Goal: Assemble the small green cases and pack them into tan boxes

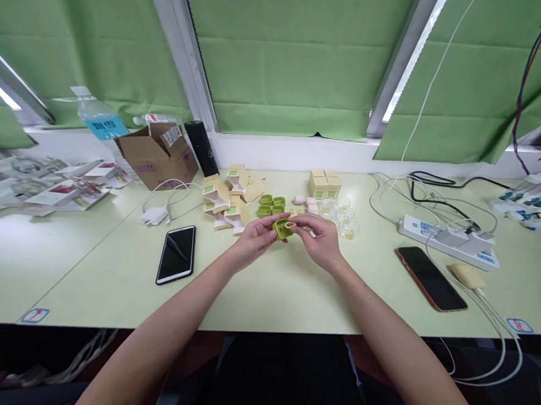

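Note:
My left hand [256, 239] grips a small green square cup [281, 229], its opening tilted toward me. Pinched in the fingertips of my right hand [318, 237] is a small pale yellow ring-like piece [290, 225], held at the cup's right rim. I cannot tell whether the ring touches the cup's inside. Just behind my hands stand several more green cups [271, 204]. Small pale pink pieces [306, 201] and little yellow pieces [296, 211] lie beside them. To the right are several clear round domes [343, 218] with yellow spots.
Open small cartons [225, 196] are heaped left of the cups; closed cartons [325, 184] stand behind the domes. Phones [176, 255] [431, 278] lie on both sides. A power strip [449, 241] with cables is at right, a brown box [158, 156] at back left.

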Tool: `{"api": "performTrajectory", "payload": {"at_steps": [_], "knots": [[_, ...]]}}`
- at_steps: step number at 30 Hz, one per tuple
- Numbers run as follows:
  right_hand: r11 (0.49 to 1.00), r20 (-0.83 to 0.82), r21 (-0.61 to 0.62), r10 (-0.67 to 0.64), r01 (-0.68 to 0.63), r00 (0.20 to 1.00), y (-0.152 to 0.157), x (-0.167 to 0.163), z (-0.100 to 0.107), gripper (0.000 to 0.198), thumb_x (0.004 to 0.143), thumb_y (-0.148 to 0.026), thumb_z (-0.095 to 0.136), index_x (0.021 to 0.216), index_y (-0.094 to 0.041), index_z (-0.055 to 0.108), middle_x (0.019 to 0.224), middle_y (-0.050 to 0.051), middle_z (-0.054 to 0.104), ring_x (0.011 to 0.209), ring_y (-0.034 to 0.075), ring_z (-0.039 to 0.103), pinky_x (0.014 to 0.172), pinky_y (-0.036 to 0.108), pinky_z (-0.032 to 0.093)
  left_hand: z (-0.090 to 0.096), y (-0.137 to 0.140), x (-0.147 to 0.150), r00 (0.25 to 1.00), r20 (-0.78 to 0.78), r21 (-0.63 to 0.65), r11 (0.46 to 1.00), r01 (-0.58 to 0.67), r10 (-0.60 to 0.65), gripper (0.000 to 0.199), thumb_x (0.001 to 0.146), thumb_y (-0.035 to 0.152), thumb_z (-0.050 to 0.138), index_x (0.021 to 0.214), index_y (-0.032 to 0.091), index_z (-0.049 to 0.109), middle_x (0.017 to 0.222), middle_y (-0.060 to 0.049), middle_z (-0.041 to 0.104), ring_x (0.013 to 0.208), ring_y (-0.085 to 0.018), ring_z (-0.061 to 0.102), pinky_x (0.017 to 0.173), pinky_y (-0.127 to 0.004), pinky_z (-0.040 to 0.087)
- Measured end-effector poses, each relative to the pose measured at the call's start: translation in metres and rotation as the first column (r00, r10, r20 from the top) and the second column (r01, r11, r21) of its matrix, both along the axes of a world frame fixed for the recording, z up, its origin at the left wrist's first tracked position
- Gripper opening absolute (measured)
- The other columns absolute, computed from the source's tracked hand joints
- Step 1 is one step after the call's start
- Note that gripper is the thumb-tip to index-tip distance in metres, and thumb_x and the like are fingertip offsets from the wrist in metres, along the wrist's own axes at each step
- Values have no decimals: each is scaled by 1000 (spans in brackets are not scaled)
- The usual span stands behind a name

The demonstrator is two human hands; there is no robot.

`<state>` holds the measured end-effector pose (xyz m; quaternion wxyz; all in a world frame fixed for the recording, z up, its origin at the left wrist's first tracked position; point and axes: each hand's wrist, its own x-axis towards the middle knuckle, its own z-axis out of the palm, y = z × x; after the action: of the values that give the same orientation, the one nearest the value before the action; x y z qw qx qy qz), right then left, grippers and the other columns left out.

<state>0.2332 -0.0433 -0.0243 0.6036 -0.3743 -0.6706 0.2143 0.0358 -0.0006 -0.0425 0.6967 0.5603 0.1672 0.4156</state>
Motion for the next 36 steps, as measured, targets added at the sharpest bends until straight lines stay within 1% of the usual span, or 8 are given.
{"api": "performTrajectory", "payload": {"at_steps": [3, 5, 9, 13, 20, 26, 32, 36], "knots": [[993, 122, 114, -50, 36, 991, 2, 2, -1, 13, 99, -28, 66, 98, -28, 79, 94, 4, 79, 84, 21, 72, 76, 38, 60, 0, 0, 0, 1000, 7, 0, 1000, -9, 9, 62, 83, 39, 89, 139, 20, 71, 124, -14, 77, 107, -23, 72, 90, -34, 54], [978, 210, 203, -90, 47, 973, 3, 3, -2, 15, 101, -25, 61, 100, -27, 76, 94, 6, 78, 86, 22, 70, 76, 39, 59, 0, 1, -1, 1000, 18, -5, 1000, -15, 15, 64, 82, 37, 90, 141, 20, 69, 124, -14, 77, 105, -22, 72, 90, -33, 54], [948, 346, 314, -173, 60, 922, 4, 4, -5, 15, 102, -18, 57, 103, -25, 70, 95, 7, 74, 90, 24, 66, 80, 41, 55, 1, 1, -1, 1000, 30, -15, 1000, -9, 10, 68, 81, 36, 90, 143, 20, 67, 128, -15, 76, 112, -23, 73, 102, -35, 53], [922, 402, 382, -228, 64, 887, 3, 2, -5, 15, 102, -16, 56, 100, -24, 69, 90, 7, 69, 84, 23, 59, 73, 38, 50, 2, -1, 0, 1000, 12, -17, 1000, 12, -12, 69, 82, 36, 89, 145, 20, 65, 131, -16, 76, 122, -27, 72, 107, -38, 51], [924, 447, 375, -251, 75, 858, 5, 2, -9, 18, 102, -18, 56, 96, -23, 72, 79, 4, 60, 75, 21, 51, 66, 36, 42, 3, -3, -1, 999, -8, -4, 999, 36, -36, 71, 83, 35, 89, 147, 19, 64, 129, -16, 77, 120, -28, 73, 105, -38, 53], [922, 437, 385, -218, 38, 873, 5, 2, -10, 19, 103, -18, 56, 93, -23, 72, 76, 4, 60, 73, 20, 52, 68, 36, 43, 4, -2, 0, 998, -3, 2, 998, 60, -60, 70, 83, 36, 89, 146, 19, 64, 131, -17, 76, 122, -28, 73, 108, -38, 51], [937, 452, 348, -185, 19, 872, 6, 2, -12, 21, 102, -18, 57, 89, -24, 72, 71, 2, 60, 71, 19, 52, 68, 35, 42, 1, -1, -1, 998, -8, 2, 998, 67, -67, 70, 83, 35, 89, 146, 19, 64, 124, -16, 79, 117, -29, 74, 108, -40, 51], [939, 476, 344, -161, -14, 865, 7, 2, -15, 27, 102, -15, 54, 83, -25, 70, 69, 1, 62, 70, 19, 52, 68, 35, 42, 1, -1, -2, 997, -19, -3, 997, 72, -72, 69, 82, 36, 90, 144, 18, 66, 123, -17, 79, 116, -29, 75, 107, -41, 52]]}}
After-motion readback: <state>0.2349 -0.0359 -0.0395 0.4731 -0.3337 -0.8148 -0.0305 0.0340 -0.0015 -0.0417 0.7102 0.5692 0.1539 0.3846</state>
